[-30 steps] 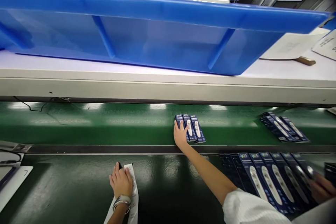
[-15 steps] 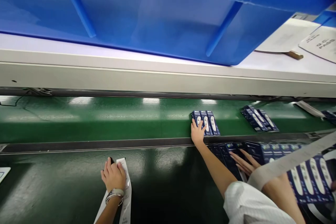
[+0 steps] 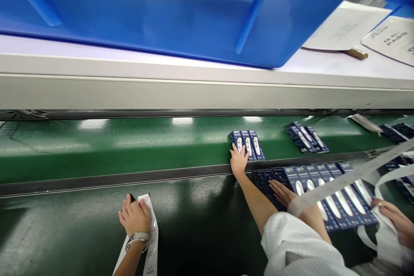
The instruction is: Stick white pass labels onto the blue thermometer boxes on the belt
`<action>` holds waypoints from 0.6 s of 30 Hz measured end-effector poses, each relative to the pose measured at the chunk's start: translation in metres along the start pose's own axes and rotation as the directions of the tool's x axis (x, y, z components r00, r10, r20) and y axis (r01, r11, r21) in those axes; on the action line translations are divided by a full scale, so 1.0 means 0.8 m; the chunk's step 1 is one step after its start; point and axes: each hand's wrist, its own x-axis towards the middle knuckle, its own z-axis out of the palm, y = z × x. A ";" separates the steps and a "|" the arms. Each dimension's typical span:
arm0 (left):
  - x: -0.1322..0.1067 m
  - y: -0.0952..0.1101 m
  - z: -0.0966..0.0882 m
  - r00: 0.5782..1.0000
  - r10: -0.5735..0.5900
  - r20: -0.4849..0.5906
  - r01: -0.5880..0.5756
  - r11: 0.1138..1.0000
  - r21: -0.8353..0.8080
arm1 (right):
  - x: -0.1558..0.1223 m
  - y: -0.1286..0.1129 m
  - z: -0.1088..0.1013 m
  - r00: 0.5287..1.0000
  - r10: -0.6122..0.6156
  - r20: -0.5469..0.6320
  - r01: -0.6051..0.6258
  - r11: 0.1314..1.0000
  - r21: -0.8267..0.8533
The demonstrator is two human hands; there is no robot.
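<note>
My right hand (image 3: 239, 161) reaches onto the green conveyor belt (image 3: 194, 144), fingers spread over the leftmost of three narrow dark-blue boxes (image 3: 255, 145). These boxes stand side by side, each with a white device pictured on its front. Lower left, my left hand (image 3: 136, 216), with a watch and bangle at the wrist, is closed on a white strip of labels (image 3: 151, 241) printed "Q.C. PASS". A dark thing shows at its fingertips; what it is I cannot make out, as the hand covers most of it.
At right, a co-worker's hands (image 3: 393, 220) handle a long label strip (image 3: 349, 177) over a row of similar boxes (image 3: 330, 194). More boxes (image 3: 307, 138) lie on the belt. A large blue bin (image 3: 194, 17) sits on the white shelf (image 3: 161, 67) above.
The view has shifted a little, so most things sit further left. My hands keep their places on the box and the strip. The co-worker's other hand has come more into view.
</note>
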 end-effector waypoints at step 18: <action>-0.001 -0.006 0.004 1.000 0.002 0.023 0.000 0.998 -0.056 | -0.002 0.000 0.004 0.999 0.001 -0.039 -0.002 1.000 -0.030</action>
